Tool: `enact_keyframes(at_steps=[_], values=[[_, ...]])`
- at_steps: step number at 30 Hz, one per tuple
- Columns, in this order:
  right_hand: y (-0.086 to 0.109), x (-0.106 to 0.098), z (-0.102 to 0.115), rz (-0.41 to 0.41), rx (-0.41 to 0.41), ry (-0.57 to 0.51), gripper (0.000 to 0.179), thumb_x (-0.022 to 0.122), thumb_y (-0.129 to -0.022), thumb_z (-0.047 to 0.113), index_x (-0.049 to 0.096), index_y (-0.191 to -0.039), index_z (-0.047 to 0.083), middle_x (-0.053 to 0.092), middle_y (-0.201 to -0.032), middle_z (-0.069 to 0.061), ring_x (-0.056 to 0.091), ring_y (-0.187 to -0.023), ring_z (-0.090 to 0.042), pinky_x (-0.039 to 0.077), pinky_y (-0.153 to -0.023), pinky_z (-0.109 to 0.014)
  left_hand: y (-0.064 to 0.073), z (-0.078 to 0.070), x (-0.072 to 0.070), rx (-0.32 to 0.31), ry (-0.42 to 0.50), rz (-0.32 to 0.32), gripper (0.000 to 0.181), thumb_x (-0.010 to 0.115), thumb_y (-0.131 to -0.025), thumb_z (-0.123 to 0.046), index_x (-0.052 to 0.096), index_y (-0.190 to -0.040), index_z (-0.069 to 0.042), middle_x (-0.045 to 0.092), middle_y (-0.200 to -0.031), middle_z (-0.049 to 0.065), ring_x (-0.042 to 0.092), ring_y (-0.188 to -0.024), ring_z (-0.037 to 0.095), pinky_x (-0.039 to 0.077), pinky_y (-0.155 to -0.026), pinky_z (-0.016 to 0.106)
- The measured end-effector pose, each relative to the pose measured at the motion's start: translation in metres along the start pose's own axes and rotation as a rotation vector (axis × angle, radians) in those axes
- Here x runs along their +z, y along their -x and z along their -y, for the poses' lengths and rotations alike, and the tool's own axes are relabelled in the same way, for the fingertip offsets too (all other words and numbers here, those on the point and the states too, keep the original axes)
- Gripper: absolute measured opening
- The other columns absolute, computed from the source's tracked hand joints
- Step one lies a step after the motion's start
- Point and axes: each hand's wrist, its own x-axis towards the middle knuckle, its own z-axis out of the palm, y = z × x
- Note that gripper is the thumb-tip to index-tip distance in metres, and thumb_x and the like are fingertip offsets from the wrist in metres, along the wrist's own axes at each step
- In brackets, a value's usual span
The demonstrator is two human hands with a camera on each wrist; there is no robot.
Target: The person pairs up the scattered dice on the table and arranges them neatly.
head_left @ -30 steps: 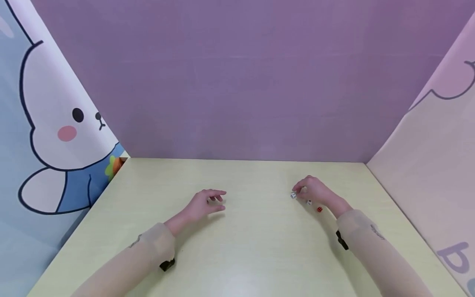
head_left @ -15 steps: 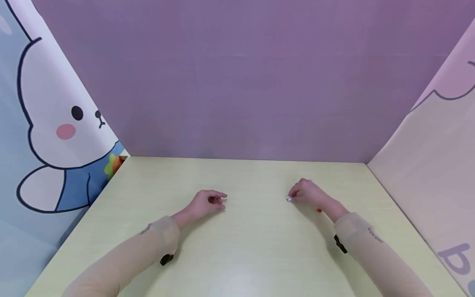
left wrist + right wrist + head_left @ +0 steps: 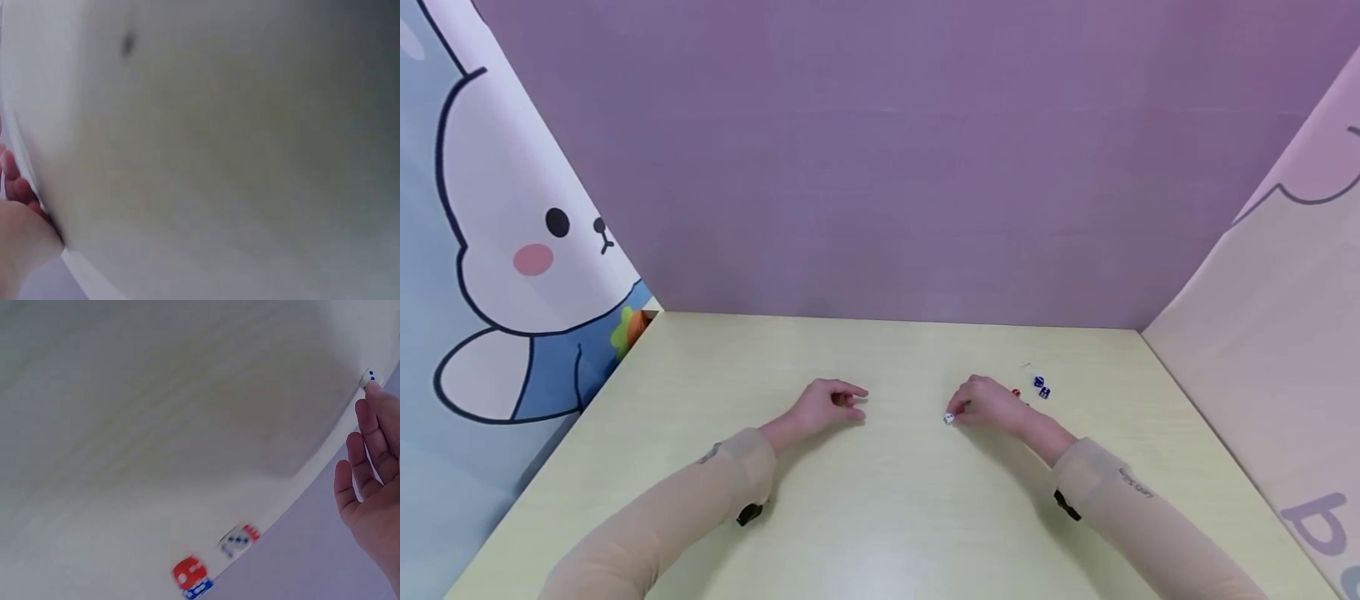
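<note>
Thumb and fingertips of my right hand [image 3: 988,404] pinch a white die [image 3: 949,418] with dark pips, low over the table. The right wrist view shows the same die [image 3: 369,377] at the fingertips, the other fingers bent loosely. Behind that hand lie two blue dice [image 3: 1041,387] and a red die [image 3: 1016,392], partly covered by the hand. Another white die [image 3: 235,542] rests beside red and blue ones in the right wrist view. Across from it, my left hand [image 3: 820,407] hovers with fingers loosely bent and nothing between them; only its edge [image 3: 28,231] shows in the left wrist view.
The pale wooden table [image 3: 880,517] meets a purple backdrop [image 3: 880,167] at its far edge. A cartoon rabbit panel [image 3: 535,208] stands on the left, a pale pink panel [image 3: 1262,333] on the right.
My right hand has moved left and nearer to me with the white die, uncovering blue and red dice behind it. The left hand has shifted slightly right.
</note>
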Motion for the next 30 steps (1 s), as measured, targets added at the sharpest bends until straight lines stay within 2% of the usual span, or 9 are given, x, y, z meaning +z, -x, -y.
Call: enact_keyframes(at_steps=[4, 8, 16, 20, 30], values=[[-0.007, 0.002, 0.014, 0.005, -0.015, -0.066, 0.008, 0.076, -0.078, 0.009, 0.074, -0.085, 0.012, 0.069, -0.079, 0.007, 0.056, -0.072, -0.003, 0.047, -0.072, -0.024, -0.003, 0.001, -0.003, 0.01, 0.005, 0.016, 0.035, 0.081, -0.073, -0.016, 0.072, -0.106, -0.01, 0.062, -0.081, 0.0, 0.05, -0.075, 0.012, 0.041, -0.068, 0.021], [-0.015, 0.009, 0.027, -0.002, 0.007, -0.154, 0.007, 0.075, -0.079, 0.008, 0.073, -0.086, 0.01, 0.069, -0.08, 0.004, 0.057, -0.072, -0.003, 0.049, -0.069, -0.02, -0.003, 0.002, -0.003, 0.032, -0.007, 0.031, 0.033, 0.082, -0.073, -0.016, 0.072, -0.104, -0.01, 0.062, -0.079, -0.001, 0.051, -0.073, 0.012, 0.041, -0.067, 0.021], [-0.031, 0.023, 0.054, -0.016, 0.116, -0.355, 0.007, 0.074, -0.079, 0.005, 0.072, -0.086, 0.006, 0.069, -0.077, 0.002, 0.057, -0.069, -0.003, 0.048, -0.066, -0.018, 0.001, 0.0, 0.001, -0.002, -0.021, 0.019, 0.031, 0.082, -0.071, -0.016, 0.073, -0.1, -0.012, 0.06, -0.076, -0.002, 0.05, -0.072, 0.011, 0.041, -0.066, 0.021], [-0.043, 0.027, 0.063, -0.011, 0.185, -0.384, 0.007, 0.075, -0.078, 0.006, 0.072, -0.085, 0.007, 0.069, -0.076, 0.002, 0.057, -0.068, -0.005, 0.048, -0.066, -0.019, 0.001, -0.001, 0.001, -0.004, -0.04, 0.021, 0.03, 0.082, -0.072, -0.016, 0.073, -0.1, -0.013, 0.059, -0.076, -0.002, 0.05, -0.071, 0.011, 0.041, -0.065, 0.021], [-0.071, 0.034, 0.075, -0.015, 0.257, -0.418, 0.011, 0.076, -0.078, 0.008, 0.071, -0.087, 0.006, 0.069, -0.077, 0.001, 0.058, -0.066, -0.007, 0.048, -0.066, -0.02, 0.0, -0.003, 0.0, 0.015, -0.065, 0.02, 0.03, 0.083, -0.072, -0.016, 0.073, -0.1, -0.012, 0.058, -0.074, -0.002, 0.049, -0.07, 0.01, 0.041, -0.066, 0.022]])
